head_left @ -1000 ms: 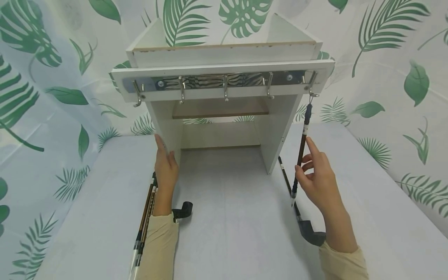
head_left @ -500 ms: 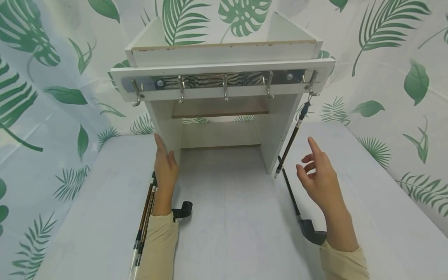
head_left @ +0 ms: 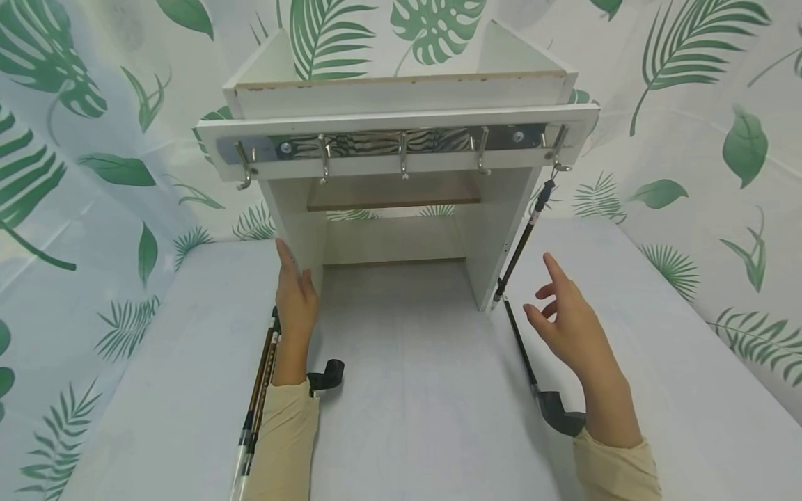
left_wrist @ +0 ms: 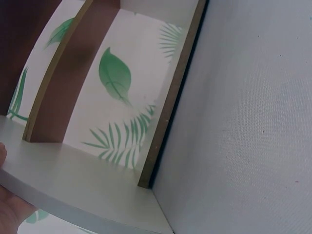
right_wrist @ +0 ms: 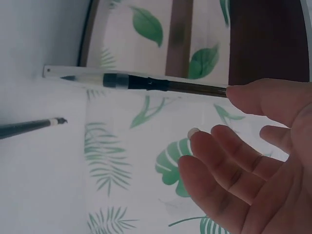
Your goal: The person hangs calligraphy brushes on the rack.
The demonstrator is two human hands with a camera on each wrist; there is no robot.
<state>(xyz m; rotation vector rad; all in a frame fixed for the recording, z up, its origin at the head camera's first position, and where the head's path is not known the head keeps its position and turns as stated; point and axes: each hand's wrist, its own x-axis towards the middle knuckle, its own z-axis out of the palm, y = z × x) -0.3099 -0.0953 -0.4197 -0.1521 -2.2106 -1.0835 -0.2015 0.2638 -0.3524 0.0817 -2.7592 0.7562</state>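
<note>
A writing brush (head_left: 525, 240) hangs by its loop from the rightmost hook (head_left: 557, 153) of a white wooden shelf rack (head_left: 401, 118). It slants down to the left, its tip near the foot of the rack's right side panel. My right hand (head_left: 567, 327) is just right of the brush, fingers loosely extended and holding nothing. In the right wrist view the brush (right_wrist: 146, 83) overlaps the thumb tip. My left hand (head_left: 296, 303) holds the rack's left side panel (left_wrist: 87, 180), thumb inside and fingers outside.
Another dark brush (head_left: 520, 341) lies on the white table (head_left: 413, 410) by the right wrist. Several brushes with clear caps (head_left: 241, 463) lie beside the left forearm. Leaf-printed cloth (head_left: 708, 209) surrounds the table. Black wrist cameras (head_left: 560, 415) jut inward from the forearms.
My right hand has let go of the hanging brush, which has swung left toward the right side panel. The right hand has shifted slightly. My left hand stays in place.
</note>
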